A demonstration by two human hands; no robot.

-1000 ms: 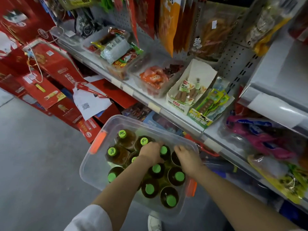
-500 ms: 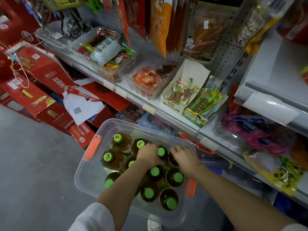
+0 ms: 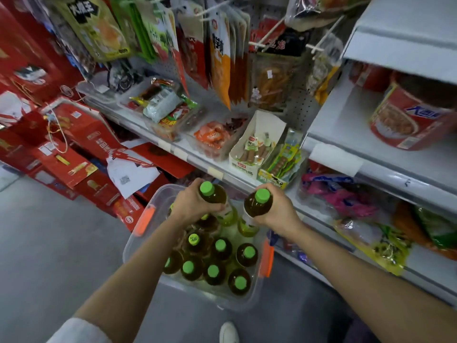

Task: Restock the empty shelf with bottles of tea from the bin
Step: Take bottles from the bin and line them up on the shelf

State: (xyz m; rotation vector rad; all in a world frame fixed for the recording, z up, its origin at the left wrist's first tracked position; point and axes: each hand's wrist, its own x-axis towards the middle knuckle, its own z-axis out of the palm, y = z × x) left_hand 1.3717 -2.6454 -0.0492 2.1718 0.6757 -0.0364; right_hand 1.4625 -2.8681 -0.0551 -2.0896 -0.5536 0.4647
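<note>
Red gift boxes point(image 3: 74, 144) lean at left; hanging snack packets point(image 3: 217, 53) above trays of sausages point(image 3: 254, 147).

Your two green-capped tea bottles point(image 3: 214, 196) point(image 3: 258, 203) upright above the clear bin point(image 3: 153, 209), remaining bottles point(image 3: 217, 263) at 6 o'clock inside it

Dim even light, soft blur, edges warped
</note>
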